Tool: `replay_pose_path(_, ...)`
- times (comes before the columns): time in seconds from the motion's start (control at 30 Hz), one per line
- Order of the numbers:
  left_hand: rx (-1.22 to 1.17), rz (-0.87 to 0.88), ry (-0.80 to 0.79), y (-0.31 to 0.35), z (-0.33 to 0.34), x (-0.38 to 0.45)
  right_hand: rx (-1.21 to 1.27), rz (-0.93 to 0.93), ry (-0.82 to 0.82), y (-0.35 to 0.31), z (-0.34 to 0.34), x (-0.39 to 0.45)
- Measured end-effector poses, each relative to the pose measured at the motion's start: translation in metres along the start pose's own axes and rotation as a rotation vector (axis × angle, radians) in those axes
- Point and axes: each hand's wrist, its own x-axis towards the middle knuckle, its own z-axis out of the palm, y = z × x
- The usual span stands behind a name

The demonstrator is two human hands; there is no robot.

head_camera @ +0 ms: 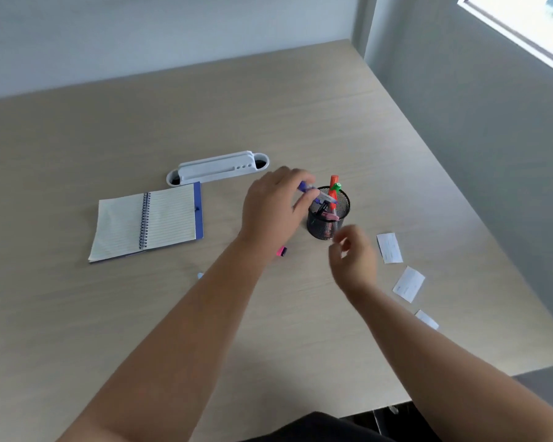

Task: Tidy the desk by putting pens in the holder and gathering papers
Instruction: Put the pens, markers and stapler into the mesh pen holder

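Observation:
A black mesh pen holder stands mid-desk with orange, green and pink markers inside. My left hand is just left of it, shut on a purple-and-white pen whose tip points over the holder's rim. My right hand hovers in front of the holder, fingers curled loosely with nothing in them. A pink marker lies on the desk, partly hidden under my left wrist. Three small white paper slips lie to the right.
An open spiral notebook lies at the left. Behind it a white plastic organiser tray rests on the desk. A small pale object peeks out beside my left forearm. The desk's right edge runs along a grey wall.

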Motion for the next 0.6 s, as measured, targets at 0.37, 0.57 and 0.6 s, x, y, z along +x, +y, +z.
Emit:
replay_pose_path(0.37,-0.038,-0.478,0.110,-0.039,-0.023,-0.050,-0.654,-0.287,-0.749,-0.008,0.087,0.001)
replay_pose_path(0.57,-0.021,-1.207,-0.250,-0.101,-0.016,-0.163,-0.706,-0.237,-0.695,0.000,0.103,-0.004)
replay_pose_path(0.6,-0.055,-1.228,-0.261,-0.100,-0.013,-0.169,-0.653,-0.180,-0.700,-0.001,0.104,-0.005)
